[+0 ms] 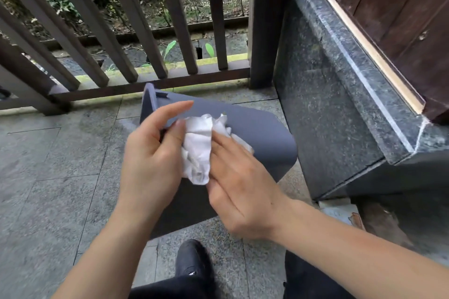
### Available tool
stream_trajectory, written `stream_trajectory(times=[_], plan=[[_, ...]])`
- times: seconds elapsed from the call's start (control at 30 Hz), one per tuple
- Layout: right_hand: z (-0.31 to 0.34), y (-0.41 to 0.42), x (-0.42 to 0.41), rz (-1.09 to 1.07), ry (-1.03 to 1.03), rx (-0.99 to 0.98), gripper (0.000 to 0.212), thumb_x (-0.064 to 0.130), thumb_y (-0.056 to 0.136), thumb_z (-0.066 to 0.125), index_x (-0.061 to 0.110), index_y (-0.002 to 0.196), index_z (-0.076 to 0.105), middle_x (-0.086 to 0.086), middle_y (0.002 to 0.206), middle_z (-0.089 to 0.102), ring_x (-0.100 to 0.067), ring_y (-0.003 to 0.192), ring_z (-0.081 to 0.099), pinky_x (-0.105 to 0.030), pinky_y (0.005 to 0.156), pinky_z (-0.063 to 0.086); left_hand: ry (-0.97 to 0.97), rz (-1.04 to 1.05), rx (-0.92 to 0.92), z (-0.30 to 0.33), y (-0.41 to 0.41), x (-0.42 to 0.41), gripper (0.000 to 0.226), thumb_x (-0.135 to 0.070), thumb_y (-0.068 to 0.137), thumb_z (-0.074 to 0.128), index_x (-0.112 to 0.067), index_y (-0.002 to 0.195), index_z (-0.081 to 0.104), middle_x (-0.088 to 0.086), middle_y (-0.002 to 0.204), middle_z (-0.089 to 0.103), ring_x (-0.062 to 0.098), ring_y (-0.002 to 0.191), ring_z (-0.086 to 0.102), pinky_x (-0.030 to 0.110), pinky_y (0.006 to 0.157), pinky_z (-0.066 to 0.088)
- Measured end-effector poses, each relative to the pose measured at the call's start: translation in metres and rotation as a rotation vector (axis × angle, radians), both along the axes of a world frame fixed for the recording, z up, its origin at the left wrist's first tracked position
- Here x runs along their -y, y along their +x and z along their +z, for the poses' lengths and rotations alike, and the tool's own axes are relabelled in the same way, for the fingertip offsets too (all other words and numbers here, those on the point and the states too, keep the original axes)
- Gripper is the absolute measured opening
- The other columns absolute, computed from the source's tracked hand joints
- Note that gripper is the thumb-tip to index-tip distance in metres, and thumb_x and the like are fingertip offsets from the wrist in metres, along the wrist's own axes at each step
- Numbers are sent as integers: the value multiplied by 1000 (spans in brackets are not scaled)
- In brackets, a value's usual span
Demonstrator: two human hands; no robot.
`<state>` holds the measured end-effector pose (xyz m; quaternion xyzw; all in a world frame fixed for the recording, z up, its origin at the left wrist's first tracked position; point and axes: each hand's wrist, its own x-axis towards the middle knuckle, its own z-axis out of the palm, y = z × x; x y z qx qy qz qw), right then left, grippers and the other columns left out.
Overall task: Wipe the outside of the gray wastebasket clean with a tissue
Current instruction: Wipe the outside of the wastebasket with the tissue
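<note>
We look down at our two bare hands working on the bin (257,133), a gray wastebasket tipped on its side over the stone-tiled floor (48,177), its rim end toward the railing (121,31) and its rounded base corner toward the dark stone ledge (340,80) on the right. Whether the bin rests on the floor or is lifted off it we cannot tell, since our hands hide its lower edge.

Our left hand (153,160) grips the bin near the rim end: the forefinger lies stretched along the upper face, the thumb presses on the same face beside the tissue (199,145), and the other fingers curl under out of sight. Our right hand (240,184) lies flat and nearly open, its fingers pressing the crumpled white tissue against the bin's outer wall. The tissue sits between the two hands, touching both.

Below the hands we see a black shoe (192,260) and dark trousers. Under the ledge, at the right, lies a pale printed sheet (340,213) with a small orange figure on it; any writing there is too small to read. We find no brand or label on the bin.
</note>
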<state>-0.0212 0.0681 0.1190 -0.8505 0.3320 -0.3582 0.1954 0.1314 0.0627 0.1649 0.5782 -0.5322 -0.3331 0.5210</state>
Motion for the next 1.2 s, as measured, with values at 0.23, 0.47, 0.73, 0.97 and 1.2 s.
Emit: stream_trajectory(times=[0.23, 0.47, 0.73, 0.97, 1.2], plan=[[-33, -38, 26, -249, 23, -107, 48, 23, 99, 37, 4, 139, 55, -12, 141, 57, -30, 138, 45, -42, 121, 30, 195, 246, -229, 1, 19, 10, 33, -11, 100, 59, -35, 106, 81, -10, 85, 73, 2, 60, 62, 14, 50, 48], [-63, -61, 46, -616, 437, -31, 39, 22, 104, 28, 12, 129, 57, -6, 130, 58, -26, 128, 48, -42, 108, 40, 217, 219, -208, -1, 23, 7, 35, -14, 99, 60, -43, 110, 78, 2, 106, 69, 14, 77, 64, 30, 68, 51], [-30, 25, -23, -164, 191, -8, 59, 22, 96, 39, 1, 152, 39, -18, 158, 38, -32, 154, 24, -50, 123, 24, 234, 350, -246, -12, 18, 13, 34, -11, 98, 58, -36, 96, 80, 7, 87, 67, 18, 70, 58, 30, 63, 47], [-27, 23, -43, 104, -129, -129, 57, 16, 89, 52, -5, 142, 52, -20, 159, 35, -32, 155, 22, -48, 123, 29, 55, 252, -176, 0, 28, 9, 40, -13, 98, 58, -42, 120, 74, -8, 116, 72, 7, 93, 71, 24, 77, 58], [9, 6, -22, -23, -107, 18, 56, 5, 85, 55, -11, 139, 51, -26, 155, 41, -35, 153, 28, -45, 123, 29, -109, 117, -36, 1, 60, 11, 37, -47, 97, 61, -46, 133, 66, -21, 108, 76, 7, 87, 68, 19, 70, 55]])
